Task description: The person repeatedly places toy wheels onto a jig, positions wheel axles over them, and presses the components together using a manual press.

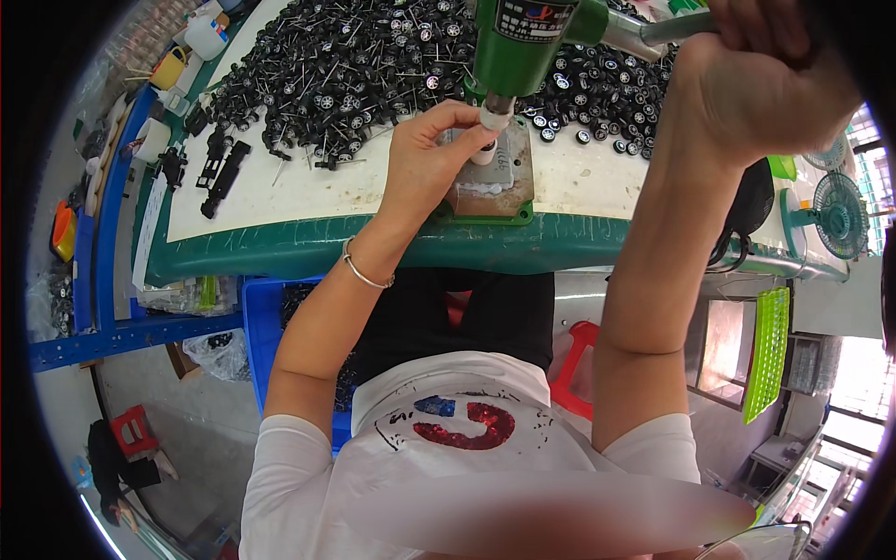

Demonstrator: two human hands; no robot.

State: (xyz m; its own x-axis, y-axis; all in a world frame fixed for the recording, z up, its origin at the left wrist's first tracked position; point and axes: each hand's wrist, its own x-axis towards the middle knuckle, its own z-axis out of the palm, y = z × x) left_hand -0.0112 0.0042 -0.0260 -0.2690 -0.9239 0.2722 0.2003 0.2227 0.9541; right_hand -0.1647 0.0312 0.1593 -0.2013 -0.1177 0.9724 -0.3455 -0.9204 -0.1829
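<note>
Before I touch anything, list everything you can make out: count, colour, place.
Hand press: one, green, on the table
Lever: one, silver, upper right
Wheel-and-axle parts: too many to count, black and silver, left of the press
Loose wheels: many, black and silver, right of it
Long parts: a few, black, table's left
Table: one, white, green-edged, before the person
Bin: one, blue, below its edge
Fan: at least one, green, far right
Bracelet: one, silver, left wrist
Left hand: one, bare, fingertips under the press
Right hand: one, bare, around the lever

Press on counter; axled wheels piled left of it, loose wheels right; chassis parts farther left.
</note>
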